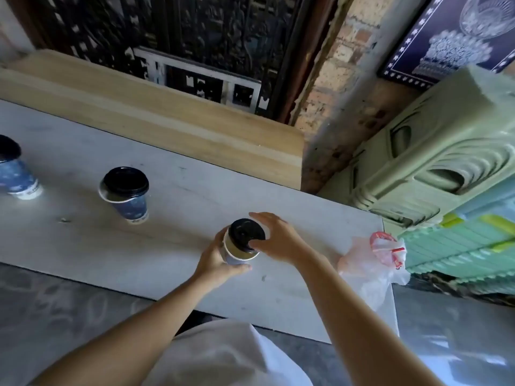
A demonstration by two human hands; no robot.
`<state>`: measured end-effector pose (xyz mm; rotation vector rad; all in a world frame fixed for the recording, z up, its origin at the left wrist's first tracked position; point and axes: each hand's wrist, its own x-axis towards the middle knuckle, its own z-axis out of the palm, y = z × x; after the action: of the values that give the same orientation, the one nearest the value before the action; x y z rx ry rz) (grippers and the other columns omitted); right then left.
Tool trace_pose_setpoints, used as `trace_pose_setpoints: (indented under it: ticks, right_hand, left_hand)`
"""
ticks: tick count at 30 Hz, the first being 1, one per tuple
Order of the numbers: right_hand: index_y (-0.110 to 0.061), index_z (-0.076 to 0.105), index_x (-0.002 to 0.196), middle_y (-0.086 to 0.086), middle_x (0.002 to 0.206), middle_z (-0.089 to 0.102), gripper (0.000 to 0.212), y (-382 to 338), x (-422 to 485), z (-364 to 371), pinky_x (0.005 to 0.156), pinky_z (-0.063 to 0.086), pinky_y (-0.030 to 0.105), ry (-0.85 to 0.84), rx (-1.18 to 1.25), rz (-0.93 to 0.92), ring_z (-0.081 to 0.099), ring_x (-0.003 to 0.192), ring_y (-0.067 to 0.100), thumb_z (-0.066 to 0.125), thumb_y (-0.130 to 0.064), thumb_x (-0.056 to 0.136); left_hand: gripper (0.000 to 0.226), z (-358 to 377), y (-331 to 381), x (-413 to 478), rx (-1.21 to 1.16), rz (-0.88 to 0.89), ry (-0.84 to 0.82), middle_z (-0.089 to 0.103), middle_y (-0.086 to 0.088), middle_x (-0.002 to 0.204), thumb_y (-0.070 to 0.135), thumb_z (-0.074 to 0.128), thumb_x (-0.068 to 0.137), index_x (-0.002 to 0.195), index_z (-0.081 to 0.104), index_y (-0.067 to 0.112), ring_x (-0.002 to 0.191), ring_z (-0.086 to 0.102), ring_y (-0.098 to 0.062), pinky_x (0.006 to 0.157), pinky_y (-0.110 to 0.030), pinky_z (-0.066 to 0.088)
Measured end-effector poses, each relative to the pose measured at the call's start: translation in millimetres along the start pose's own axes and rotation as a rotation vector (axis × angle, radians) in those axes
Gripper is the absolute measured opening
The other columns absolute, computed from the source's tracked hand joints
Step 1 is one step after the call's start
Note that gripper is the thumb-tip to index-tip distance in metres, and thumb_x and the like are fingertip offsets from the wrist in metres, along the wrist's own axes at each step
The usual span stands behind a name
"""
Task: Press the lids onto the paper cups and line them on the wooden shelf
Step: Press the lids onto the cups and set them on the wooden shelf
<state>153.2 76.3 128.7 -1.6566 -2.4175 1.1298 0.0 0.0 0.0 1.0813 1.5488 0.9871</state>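
Note:
A blue paper cup (pixel 237 253) stands on the pale table (pixel 172 196), and my left hand (pixel 216 261) is wrapped around its side. A black lid (pixel 245 232) sits askew on its rim, leaving the near part of the rim showing. My right hand (pixel 274 238) holds that lid from the right, thumb on top. A second blue cup (pixel 132 203) with a black lid (pixel 126 181) resting crooked on it stands to the left. A third lidded cup (pixel 16 176) is at the far left edge. The wooden shelf (pixel 156 118) runs behind the table, with nothing on it.
A thin plastic bag (pixel 373 260) with red print lies at the table's right end. Green plastic crates (pixel 434 174) are stacked to the right. A brick pillar (pixel 342 87) and a dark carved screen (pixel 172 37) stand behind the shelf.

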Motion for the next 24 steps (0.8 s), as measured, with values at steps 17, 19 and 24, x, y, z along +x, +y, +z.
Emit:
trace_pose_setpoints:
  ticks: [17,19,24]
  right_hand:
    - [-0.025,0.037,0.151,0.004,0.142,0.046,0.077,-10,9,6,0.097,0.042,0.034,-0.093,-0.167,0.031,0.037,0.131,0.027,0.073,-0.030,0.083]
    - [-0.027,0.033,0.154,0.001,0.145,0.040,0.081,-17,4,4,0.095,0.037,0.029,-0.058,-0.178,0.007,0.030,0.132,0.025,0.072,-0.029,0.083]
    - [-0.027,0.033,0.154,-0.007,0.144,0.032,0.082,-28,-9,-1,0.092,0.050,0.031,0.061,-0.202,-0.074,0.024,0.130,0.019,0.071,-0.022,0.081]
  left_hand:
    - [0.083,-2,4,0,0.038,-0.044,-0.026,0.069,0.021,0.116,0.026,0.096,0.057,0.129,0.056,0.037,0.106,0.064,0.004,0.084,-0.014,0.050]
    - [0.085,-5,3,-1,0.053,-0.050,-0.040,0.069,0.020,0.117,0.028,0.095,0.057,0.131,0.055,0.037,0.108,0.064,0.000,0.083,-0.014,0.050]
    - [0.081,-12,3,-2,0.058,-0.065,-0.069,0.068,0.020,0.115,0.030,0.095,0.058,0.128,0.054,0.039,0.106,0.063,0.001,0.079,-0.013,0.048]
